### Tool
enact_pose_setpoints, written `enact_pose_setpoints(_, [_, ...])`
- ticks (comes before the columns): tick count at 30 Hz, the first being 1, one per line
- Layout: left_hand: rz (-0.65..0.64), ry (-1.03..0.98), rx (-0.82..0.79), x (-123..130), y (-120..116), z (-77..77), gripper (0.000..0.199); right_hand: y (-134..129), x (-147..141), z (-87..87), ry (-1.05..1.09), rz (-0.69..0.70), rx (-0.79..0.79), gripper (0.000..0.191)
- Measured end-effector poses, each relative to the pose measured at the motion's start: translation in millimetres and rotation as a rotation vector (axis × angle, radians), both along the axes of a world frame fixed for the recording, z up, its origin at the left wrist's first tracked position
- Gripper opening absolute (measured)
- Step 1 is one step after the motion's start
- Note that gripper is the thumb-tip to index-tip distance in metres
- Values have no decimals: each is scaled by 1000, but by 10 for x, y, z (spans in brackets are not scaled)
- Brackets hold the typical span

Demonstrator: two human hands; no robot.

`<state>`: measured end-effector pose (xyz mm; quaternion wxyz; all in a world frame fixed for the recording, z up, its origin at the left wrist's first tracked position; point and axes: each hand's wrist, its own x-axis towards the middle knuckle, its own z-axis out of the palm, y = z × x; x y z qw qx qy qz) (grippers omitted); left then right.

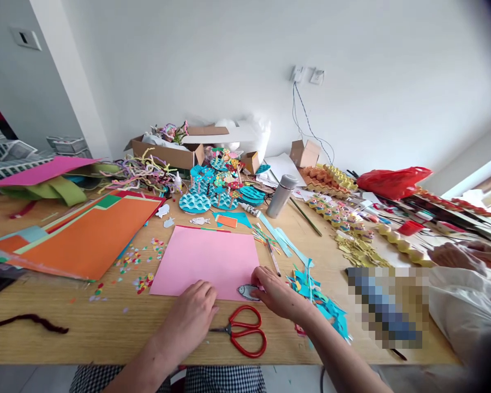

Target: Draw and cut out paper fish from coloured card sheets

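Note:
A pink sheet of paper (pixel 207 256) lies flat before me. At its lower right corner is a small grey-blue paper fish (pixel 246 292) with dark outlines. My right hand (pixel 274 290) pinches the fish's right end between thumb and fingers. Over the sheet's lower edge rests my left hand (pixel 196 305), its fingers curled together; whatever may be under them is hidden. Between my forearms lie red-handled scissors (pixel 247 331), blades pointing left towards my left hand. Beyond the sheet sit a white paper fish (pixel 199 221) and an orange paper piece (pixel 226 221).
Orange and other coloured sheets (pixel 94 234) are stacked at left, beside confetti (pixel 143 281). Blue paper scraps (pixel 325 305), a pen (pixel 275 262) and a grey flask (pixel 281 196) stand or lie rightward. Another person's hands (pixel 458 256) are at far right.

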<state>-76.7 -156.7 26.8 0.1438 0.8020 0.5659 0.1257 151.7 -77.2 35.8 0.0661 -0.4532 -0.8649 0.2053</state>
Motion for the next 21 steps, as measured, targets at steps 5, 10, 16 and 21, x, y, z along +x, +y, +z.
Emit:
enact_pose_setpoints(5, [-30, 87, 19, 28, 42, 63, 13, -1, 0, -14, 14, -3, 5, 9])
enact_pose_setpoints(10, [-93, 217, 61, 57, 112, 102, 8, -18, -17, -2, 23, 7, 40, 9])
enact_pose_setpoints(16, [-150, 298, 127, 36, 182, 7, 11, -46, -38, 29, 30, -26, 15, 9])
enact_pose_setpoints(21, [-161, 293, 158, 16, 207, -45, 15, 5, 24, 7, 191, -41, -116, 6])
